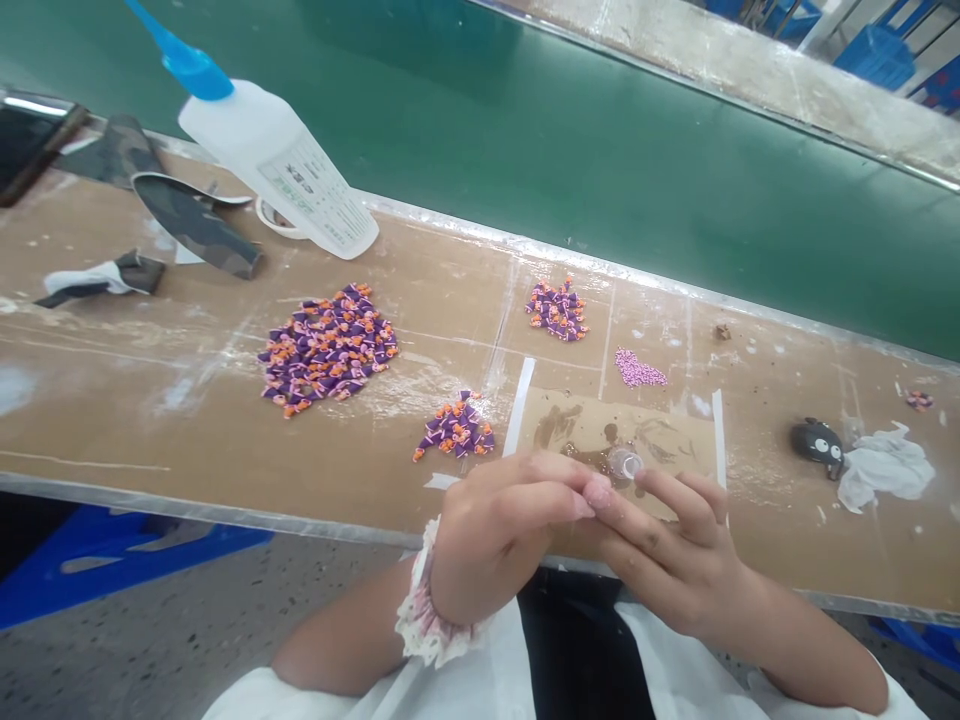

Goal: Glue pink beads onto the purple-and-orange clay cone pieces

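Observation:
My left hand (502,530), with a lacy pink-white scrunchie (431,610) at its wrist, has its fingers bent and pinched at the tips. Those tips meet the fingertips of my right hand (675,545) above the near edge of the table. Whatever is between them is too small or hidden to make out. Just beyond the fingers, a small clear cap-like cup (624,462) rests on a taped-down, stained brown card (679,440). Left of the card lies a small heap of purple and orange pieces (455,428), and a pile of tiny pink beads (639,368) lies behind it.
Larger purple-orange heaps (330,350) lie on the brown tabletop (202,400). A white glue bottle with a blue nozzle (285,160) leans at back left, near camouflage strips (199,220). At right are a black toy-like object (817,445) and crumpled tissue (889,468). A green surface (600,150) runs behind.

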Available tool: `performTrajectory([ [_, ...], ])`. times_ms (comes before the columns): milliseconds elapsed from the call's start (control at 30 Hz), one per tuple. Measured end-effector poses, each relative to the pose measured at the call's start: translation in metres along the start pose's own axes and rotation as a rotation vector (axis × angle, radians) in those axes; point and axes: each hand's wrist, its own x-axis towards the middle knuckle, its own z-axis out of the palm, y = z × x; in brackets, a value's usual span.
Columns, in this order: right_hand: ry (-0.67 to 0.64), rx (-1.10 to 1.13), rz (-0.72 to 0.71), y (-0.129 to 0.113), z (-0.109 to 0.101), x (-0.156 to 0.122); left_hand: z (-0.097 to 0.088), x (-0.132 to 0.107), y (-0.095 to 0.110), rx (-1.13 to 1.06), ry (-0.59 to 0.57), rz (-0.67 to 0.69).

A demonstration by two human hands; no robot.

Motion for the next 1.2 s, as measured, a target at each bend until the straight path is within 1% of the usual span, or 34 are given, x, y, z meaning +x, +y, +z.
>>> performTrajectory([
  [133,0.000,0.023,0.024,-0.002,-0.001,-0.003,0.001,-0.001,-0.003,0.022,-0.008,0.053],
  [367,-0.022,-0.003,0.023,-0.003,-0.004,0.002,0.003,0.005,0.002,0.022,0.014,0.037],
  [533,0.006,-0.049,0.011,-0.002,-0.001,0.002,0.002,0.009,0.004,0.019,-0.020,0.030],
  [733,-0.024,0.021,0.037,-0.002,-0.005,0.003,0.002,0.007,0.000,-0.007,-0.024,0.085],
  [867,-0.010,0.019,0.041,-0.003,-0.006,0.004,0.004,0.004,-0.004,0.000,-0.011,0.078],
  [1033,0.000,-0.118,-0.013,-0.004,-0.003,0.004,0.005,0.001,-0.006,-0.029,0.027,0.080],
  [1200,-0.019,-0.306,-0.084,-0.004,-0.003,0.003,0.003,-0.003,-0.009,-0.044,-0.008,0.069],
])
